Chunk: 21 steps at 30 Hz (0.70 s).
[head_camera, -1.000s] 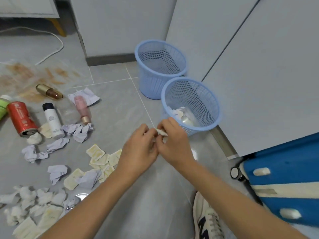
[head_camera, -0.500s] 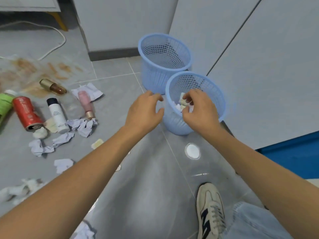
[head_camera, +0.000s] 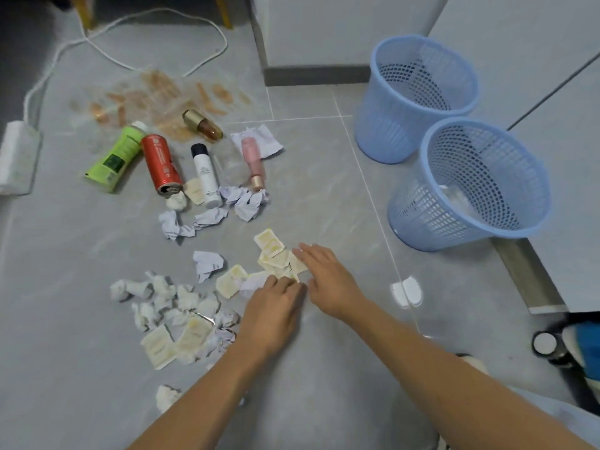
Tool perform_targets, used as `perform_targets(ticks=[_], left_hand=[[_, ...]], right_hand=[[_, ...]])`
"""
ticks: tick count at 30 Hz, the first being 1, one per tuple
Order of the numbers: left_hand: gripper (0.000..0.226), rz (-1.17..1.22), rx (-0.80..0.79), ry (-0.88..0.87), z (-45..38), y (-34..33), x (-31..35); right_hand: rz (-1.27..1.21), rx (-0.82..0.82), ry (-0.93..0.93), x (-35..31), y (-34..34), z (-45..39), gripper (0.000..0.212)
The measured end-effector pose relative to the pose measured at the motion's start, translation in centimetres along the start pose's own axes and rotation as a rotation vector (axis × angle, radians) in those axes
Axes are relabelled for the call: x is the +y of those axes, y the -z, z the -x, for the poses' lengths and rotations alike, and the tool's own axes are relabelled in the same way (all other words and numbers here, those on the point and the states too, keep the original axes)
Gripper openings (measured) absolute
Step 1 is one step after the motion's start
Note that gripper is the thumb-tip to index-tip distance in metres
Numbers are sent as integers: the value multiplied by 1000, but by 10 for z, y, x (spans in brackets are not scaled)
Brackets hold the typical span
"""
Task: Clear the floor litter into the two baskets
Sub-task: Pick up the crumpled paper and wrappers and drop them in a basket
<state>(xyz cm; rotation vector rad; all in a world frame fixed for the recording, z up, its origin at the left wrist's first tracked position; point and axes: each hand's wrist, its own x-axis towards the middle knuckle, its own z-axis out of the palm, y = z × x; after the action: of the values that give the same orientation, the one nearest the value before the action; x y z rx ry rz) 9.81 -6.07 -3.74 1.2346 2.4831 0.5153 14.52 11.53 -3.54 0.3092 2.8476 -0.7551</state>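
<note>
Cream sachets lie in a small heap at frame centre on the grey tile floor. Right hand rests flat on the heap's right edge, fingers straight and spread, holding nothing. Left hand is just beside it, lower left, knuckles up, fingertips curled down onto the sachets; whether it pinches one I cannot tell. The two hands nearly touch.

More litter left of the hands: crumpled white tissues and two flat sachets in lower left, lilac paper wads above them, more wads toward upper centre.

Upper left, a row lying on the floor: green tube, red can, white bottle with black cap, pink bottle, gold lipstick-like case. Brown smears on the tiles behind them.

Two blue mesh baskets at right: near basket with something pale and crinkly inside, far basket upper right, contents unclear. They stand just beside each other, well apart from the sachet heap.

White power strip and cable at far left and top.
</note>
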Motion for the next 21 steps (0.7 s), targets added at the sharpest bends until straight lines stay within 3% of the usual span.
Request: perform_targets(ticks=[3,6,11,17,21], left_hand=[[47,-40,-22,38,-4,-10,-5],[58,-38,-8,137,-9,-13,-8],[34,-84,35,222,-13,-17,-15],[22,-74,71,117,-11,-11,-12],[12,-11,160,65,-32,25,20]], right_hand=[[85,-57,61,10,-5,-5,64],[196,24,104,17,-6,1,47],[224,139,-1,23,-14,15,22],[61,129,-104,25,-9,29,13],[-68,332,-110,13,43,35,14]])
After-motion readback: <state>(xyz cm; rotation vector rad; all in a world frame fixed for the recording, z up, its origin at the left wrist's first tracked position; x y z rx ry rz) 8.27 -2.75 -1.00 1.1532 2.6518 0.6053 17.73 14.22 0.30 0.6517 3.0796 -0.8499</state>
